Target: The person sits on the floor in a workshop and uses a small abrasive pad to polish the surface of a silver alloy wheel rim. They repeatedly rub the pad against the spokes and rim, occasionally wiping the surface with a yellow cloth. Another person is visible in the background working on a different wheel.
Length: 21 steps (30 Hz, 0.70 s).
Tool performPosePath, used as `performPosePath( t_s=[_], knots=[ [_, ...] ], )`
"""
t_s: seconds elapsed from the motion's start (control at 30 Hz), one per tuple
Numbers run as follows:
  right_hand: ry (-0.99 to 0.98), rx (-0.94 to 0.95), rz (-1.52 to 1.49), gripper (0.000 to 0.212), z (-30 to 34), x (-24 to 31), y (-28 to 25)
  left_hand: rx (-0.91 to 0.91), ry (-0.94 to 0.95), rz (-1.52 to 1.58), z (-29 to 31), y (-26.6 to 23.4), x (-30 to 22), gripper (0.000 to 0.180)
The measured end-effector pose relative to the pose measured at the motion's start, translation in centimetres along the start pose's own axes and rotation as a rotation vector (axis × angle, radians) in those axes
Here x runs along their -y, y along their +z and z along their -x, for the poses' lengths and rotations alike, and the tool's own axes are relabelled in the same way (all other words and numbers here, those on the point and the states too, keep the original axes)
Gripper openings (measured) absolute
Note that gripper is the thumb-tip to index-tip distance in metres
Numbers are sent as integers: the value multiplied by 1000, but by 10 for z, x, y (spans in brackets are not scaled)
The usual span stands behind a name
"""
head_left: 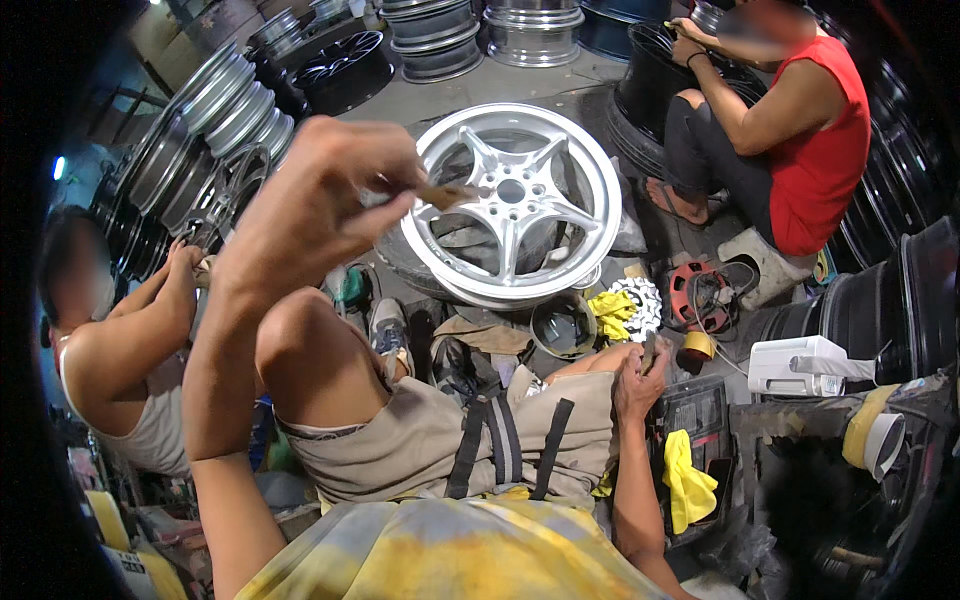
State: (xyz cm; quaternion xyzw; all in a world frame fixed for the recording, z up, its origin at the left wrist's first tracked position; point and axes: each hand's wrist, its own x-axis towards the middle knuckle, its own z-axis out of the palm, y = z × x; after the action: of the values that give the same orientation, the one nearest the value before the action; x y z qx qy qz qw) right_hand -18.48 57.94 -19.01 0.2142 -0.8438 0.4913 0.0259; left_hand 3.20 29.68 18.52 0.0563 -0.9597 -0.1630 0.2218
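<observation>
My left hand point(345, 190) is raised in front of my chest, blurred by motion. Pinched between its thumb and fingers is a small brown piece point(446, 196) that looks like folded sandpaper. Just beyond it lies a silver spoked wheel rim point(512, 236), face up on a dark tire point(405, 262). My right hand point(640, 383) rests by my right knee, its fingers closed on a small dark flat piece point(650, 350) whose kind I cannot make out. Near that hand are a yellow cloth point(690, 485) and a black case point(697, 410).
A person in a red top point(820, 150) sits at the right, working on a black rim. Another person in a white top point(150, 420) sits at the left. Stacked rims point(432, 40) line the back. A bucket point(562, 325), red tool point(697, 295) and white container point(797, 367) stand nearby.
</observation>
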Motion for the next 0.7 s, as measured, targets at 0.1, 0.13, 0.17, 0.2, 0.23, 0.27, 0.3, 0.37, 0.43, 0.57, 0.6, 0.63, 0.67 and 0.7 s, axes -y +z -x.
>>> performPosePath(
  t_s=[0.1,0.13,0.17,0.2,0.23,0.27,0.3,0.37,0.43,0.57,0.6,0.63,0.67,0.7],
  knots=[
    [-42,-37,17,32,3,-1,4,-23,-151,-100,14,-26,11,7],
    [-33,-29,11,31,2,-2,2,-84,-82,-93,13,-25,15,8],
    [-24,-21,5,31,1,-2,0,-94,-95,-99,14,-26,19,8],
    [-15,-15,-1,31,-1,-2,-1,-104,-108,-105,15,-27,24,8],
    [4,0,15,31,-3,2,-2,-93,-122,-103,15,-29,28,8],
    [24,11,32,31,-6,7,-6,-83,-132,-100,14,-31,33,8],
    [44,18,50,31,-10,12,-8,-74,-138,-96,11,-31,40,8],
    [45,50,65,31,-7,19,-2,-125,-187,-64,19,-35,53,9],
    [1,41,107,31,-6,25,2,-170,-228,-30,22,-30,74,9],
    [-36,14,227,31,-10,20,7,-280,-384,153,25,7,126,9],
    [-41,28,254,31,-11,21,7,-348,-415,258,28,24,143,10],
    [-49,58,272,31,-11,23,11,-461,-426,365,38,39,161,11],
    [-54,65,301,31,-12,21,10,-540,-487,448,40,54,171,11],
    [-25,78,331,30,-12,9,8,-619,-550,530,44,68,176,11]
  ],
)
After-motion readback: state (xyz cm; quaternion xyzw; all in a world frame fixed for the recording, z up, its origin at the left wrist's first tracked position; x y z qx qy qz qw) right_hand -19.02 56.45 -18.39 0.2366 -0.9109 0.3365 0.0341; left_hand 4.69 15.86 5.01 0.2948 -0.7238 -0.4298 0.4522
